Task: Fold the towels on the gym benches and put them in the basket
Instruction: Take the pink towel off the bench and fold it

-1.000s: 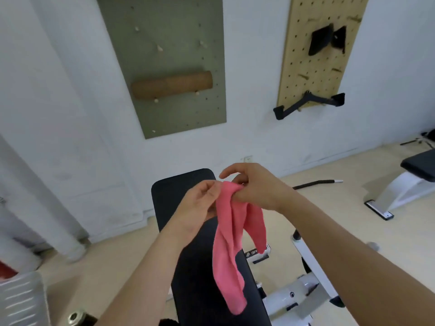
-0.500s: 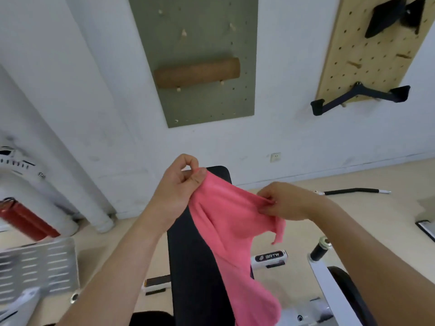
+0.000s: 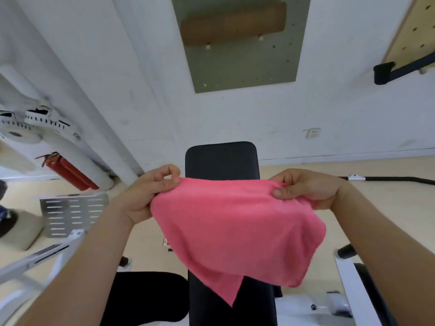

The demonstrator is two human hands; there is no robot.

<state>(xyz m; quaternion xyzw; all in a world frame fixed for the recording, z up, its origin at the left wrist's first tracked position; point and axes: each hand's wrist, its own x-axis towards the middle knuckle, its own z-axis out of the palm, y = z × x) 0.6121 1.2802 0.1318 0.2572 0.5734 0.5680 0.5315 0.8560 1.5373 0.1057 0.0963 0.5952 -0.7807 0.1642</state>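
1. Pink towel (image 3: 235,227): is hanging spread above the black bench (image 3: 222,161).
2. Left hand (image 3: 146,196) at 9 o'clock and right hand (image 3: 310,191) at 3 o'clock: are pinching its top corners.
3. Risk: the bunched lower edge is likely skewing any fold.

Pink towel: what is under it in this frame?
The pink towel, held spread by the left hand and right hand, hangs above the black bench pad. The pad's far end and near part show; its middle is covered.
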